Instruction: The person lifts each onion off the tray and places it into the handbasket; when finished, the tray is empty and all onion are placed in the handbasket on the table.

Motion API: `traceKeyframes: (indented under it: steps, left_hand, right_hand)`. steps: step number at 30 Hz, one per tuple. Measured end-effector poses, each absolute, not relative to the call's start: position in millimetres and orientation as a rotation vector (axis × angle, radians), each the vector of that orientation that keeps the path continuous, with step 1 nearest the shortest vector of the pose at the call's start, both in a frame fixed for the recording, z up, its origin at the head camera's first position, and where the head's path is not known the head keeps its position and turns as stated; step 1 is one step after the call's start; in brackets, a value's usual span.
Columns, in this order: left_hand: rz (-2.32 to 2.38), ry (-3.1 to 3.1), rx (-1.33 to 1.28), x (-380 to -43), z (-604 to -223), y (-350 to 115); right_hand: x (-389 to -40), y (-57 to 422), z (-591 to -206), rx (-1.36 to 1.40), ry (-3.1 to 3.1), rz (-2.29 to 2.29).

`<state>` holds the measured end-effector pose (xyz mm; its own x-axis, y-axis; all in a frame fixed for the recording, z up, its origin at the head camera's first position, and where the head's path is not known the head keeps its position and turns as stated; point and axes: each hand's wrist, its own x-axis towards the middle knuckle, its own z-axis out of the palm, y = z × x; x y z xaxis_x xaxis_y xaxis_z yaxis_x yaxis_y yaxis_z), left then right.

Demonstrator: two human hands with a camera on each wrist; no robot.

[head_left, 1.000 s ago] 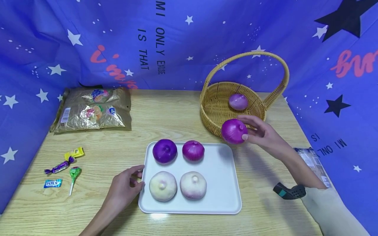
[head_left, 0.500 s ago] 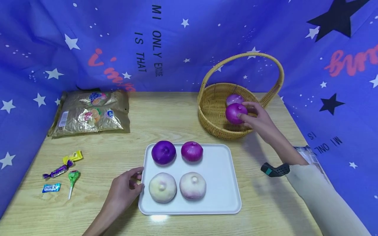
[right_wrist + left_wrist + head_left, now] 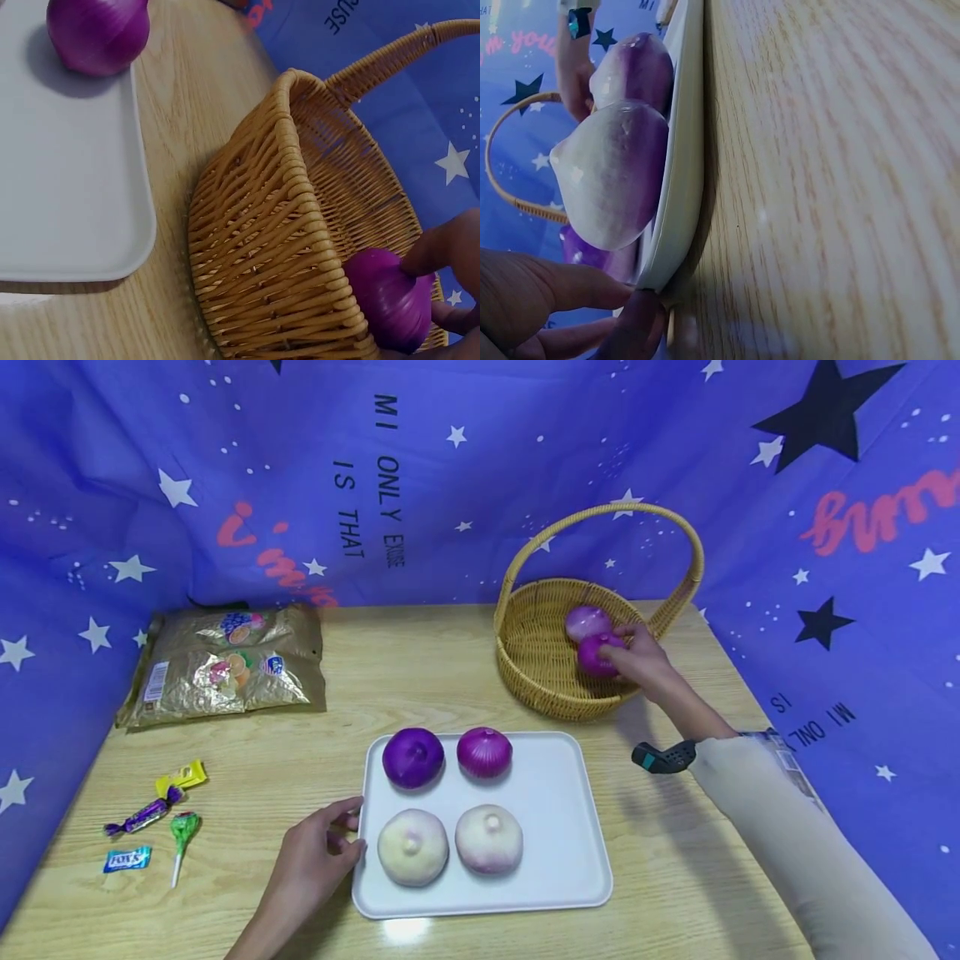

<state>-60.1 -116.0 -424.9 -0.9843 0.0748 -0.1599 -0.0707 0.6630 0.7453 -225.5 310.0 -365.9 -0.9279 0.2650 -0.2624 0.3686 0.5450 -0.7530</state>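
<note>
My right hand (image 3: 643, 658) reaches inside the wicker basket (image 3: 536, 687) and grips a purple onion (image 3: 390, 296) by its top and side. Right behind it in the basket lies a paler purple onion (image 3: 587, 622). At the left edge of the white tray (image 3: 558, 860), my left hand (image 3: 318, 860) pinches the rim between thumb and finger. Two purple onions, a dark one (image 3: 413, 758) and a redder one (image 3: 484, 752), sit along the tray's back. In front of them stand two round white bulbs with purplish undersides, one left (image 3: 412, 847) and one right (image 3: 489, 839).
The basket's tall handle (image 3: 600, 512) arches over its opening. A gold snack bag (image 3: 225, 668) lies at the back left. Nearer are a lollipop (image 3: 182, 839) and wrapped candies: yellow (image 3: 182, 778), purple (image 3: 146, 816) and blue (image 3: 127, 859). Starred blue cloth (image 3: 435, 485) hangs behind.
My right hand has carried the purple onion from above the tray's back right corner over the rim and down into the basket. My left hand stays at the tray's edge.
</note>
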Motion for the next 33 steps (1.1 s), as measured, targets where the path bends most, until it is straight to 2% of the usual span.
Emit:
traceKeyframes:
  steps: [8, 18, 33]
  left_hand:
    - [1.253, 2.686, -0.018, -56, -426, -116]
    - [1.234, 2.685, 0.0, -54, -429, -115]
    - [1.249, 2.682, 0.005, -59, -426, -117]
  right_hand:
    - [-230, 308, -369, 0.467, 2.764, -1.064]
    - [-231, 310, -374, 0.4, 2.813, -1.017]
    - [-231, 310, -357, 0.226, 2.968, -0.656]
